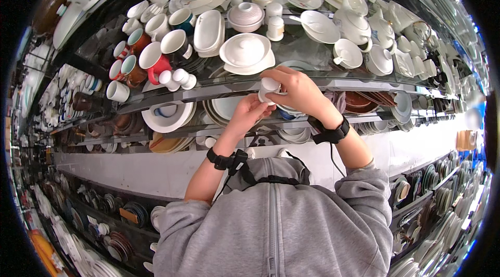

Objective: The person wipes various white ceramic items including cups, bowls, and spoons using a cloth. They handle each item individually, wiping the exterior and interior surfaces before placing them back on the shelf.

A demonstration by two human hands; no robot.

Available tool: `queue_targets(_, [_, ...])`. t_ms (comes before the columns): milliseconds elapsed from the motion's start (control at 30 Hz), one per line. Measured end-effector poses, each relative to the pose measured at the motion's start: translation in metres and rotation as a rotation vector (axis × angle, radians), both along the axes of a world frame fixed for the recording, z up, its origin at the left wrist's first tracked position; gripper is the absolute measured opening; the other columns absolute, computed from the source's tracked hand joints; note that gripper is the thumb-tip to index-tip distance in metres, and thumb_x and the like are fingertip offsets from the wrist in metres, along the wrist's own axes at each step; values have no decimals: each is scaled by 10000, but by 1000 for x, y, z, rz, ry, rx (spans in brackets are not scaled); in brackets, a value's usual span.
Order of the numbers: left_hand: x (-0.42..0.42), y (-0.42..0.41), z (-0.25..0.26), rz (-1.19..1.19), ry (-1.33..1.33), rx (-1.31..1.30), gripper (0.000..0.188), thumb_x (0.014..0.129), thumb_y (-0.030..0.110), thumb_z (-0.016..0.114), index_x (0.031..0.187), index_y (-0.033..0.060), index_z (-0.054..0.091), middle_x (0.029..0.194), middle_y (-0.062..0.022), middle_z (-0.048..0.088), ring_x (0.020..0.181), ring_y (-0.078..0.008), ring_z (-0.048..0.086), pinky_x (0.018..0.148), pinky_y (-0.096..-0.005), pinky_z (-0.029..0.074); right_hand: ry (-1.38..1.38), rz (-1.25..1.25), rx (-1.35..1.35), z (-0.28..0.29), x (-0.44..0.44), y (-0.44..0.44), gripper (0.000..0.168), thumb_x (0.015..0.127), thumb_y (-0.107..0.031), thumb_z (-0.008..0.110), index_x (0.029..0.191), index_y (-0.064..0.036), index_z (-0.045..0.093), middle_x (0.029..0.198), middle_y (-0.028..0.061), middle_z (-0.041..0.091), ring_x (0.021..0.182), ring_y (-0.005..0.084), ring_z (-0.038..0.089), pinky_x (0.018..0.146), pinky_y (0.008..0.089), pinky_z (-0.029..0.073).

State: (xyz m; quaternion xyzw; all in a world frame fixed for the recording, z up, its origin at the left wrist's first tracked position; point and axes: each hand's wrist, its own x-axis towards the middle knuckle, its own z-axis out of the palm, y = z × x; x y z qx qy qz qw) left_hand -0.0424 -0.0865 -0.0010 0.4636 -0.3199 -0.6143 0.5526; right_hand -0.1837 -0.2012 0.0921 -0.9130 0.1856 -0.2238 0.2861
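Just in front of the shelf edge, a small white ceramic shaker (pixel 268 88) is held upright between both hands. My left hand (pixel 248 114) grips it low down, thumb and fingers around its base. From above and the right, my right hand (pixel 299 88) curls its fingers and thumb around the upper part, hiding some of its right side. A white lidded casserole dish (pixel 247 51) stands on the shelf (pixel 304 52) just beyond the hands. Behind it and to the right is a similar white shaker (pixel 275 28).
Mugs, including a red mug (pixel 154 60), crowd the shelf at left, beside white shakers (pixel 168 80) close to the front edge. Farther right stand a white bowl with a spoon (pixel 347 53) and a teapot (pixel 352 25). Lower shelves hold a white basin (pixel 168 117) and brown dishes (pixel 357 102).
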Motion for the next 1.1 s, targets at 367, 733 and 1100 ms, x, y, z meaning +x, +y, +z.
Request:
queue_targets(367, [-49,-100,3,16,5,61,256,946,149,496,1138,-21,497,1044,-107,611,967,-178,604,840,-288,498,-123,-231,112,-17,-49,-70,429,753,-161,641,1166,-78,560,971,160,603,817,340,612,719,386,494])
queue_targets(733, [-53,-135,-11,143,238,126,212,910,35,493,1112,-18,465,1073,-134,570,1018,-217,574,883,-324,470,-76,-280,63,-39,-38,-104,467,787,-124,627,1235,-80,503,1068,157,592,876,343,614,750,386,497])
queue_targets(1100, [-43,-143,-9,141,324,115,208,883,25,522,1076,-4,449,1064,-135,566,1026,-229,573,919,-333,462,-24,-304,73,-46,-20,-117,452,775,-125,624,1207,-58,509,1024,170,591,893,365,591,766,407,484])
